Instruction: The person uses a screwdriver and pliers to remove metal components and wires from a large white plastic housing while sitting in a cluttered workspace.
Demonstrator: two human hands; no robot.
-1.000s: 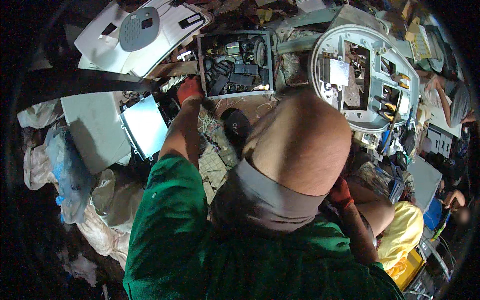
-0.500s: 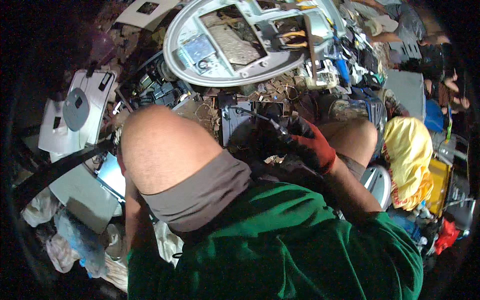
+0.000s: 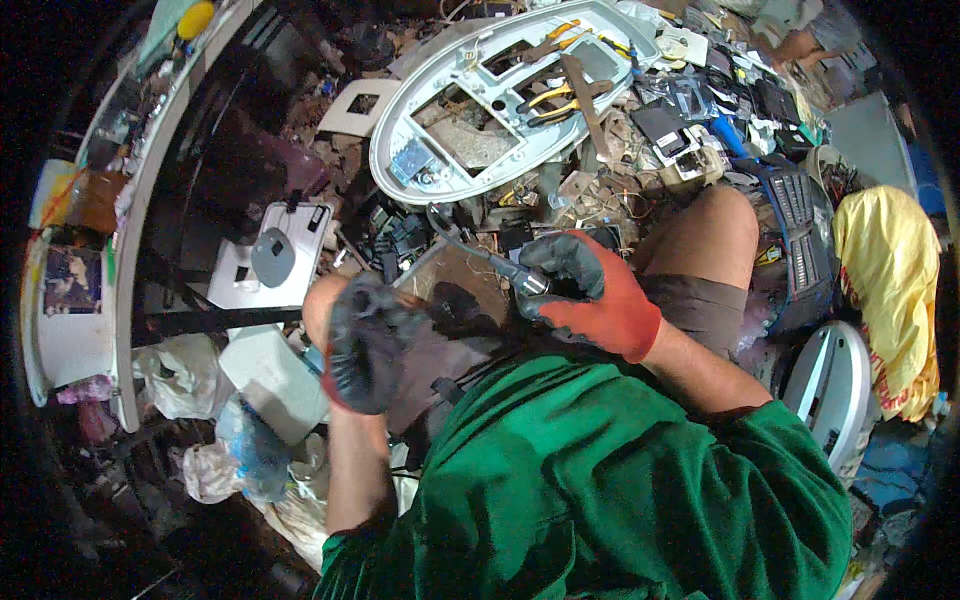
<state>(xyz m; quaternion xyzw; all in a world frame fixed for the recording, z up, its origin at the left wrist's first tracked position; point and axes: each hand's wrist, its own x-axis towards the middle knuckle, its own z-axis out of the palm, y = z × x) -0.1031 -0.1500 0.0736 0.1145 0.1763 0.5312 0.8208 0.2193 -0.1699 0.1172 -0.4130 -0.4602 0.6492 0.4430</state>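
My right hand [image 3: 595,295], in a red glove with dark grey palm and fingers, curls round the shiny cylindrical end of a thin, dark, curved rod or cable [image 3: 470,245]. I cannot tell which it is. The far end reaches toward the near rim of a large oval light-grey plastic frame [image 3: 385,150]. My left hand [image 3: 365,345], gloved alike, is raised over my left knee; motion smears its fingers, and nothing shows plainly in it. Yellow-handled pliers [image 3: 550,98] and a flat rusty metal bar [image 3: 585,110] lie on the frame.
Dark electronic parts [image 3: 400,235] lie before my left knee. At left are a white panel with a grey disc [image 3: 272,257] and plastic bags [image 3: 185,372]. On the right stand a yellow sack [image 3: 885,290] and a blue-black ribbed case [image 3: 800,235]. Small scrap covers the ground beyond.
My left hand has come up into view from beside my left knee. The view has swung left. My right hand still holds the rod or cable, now with its palm turned more inward.
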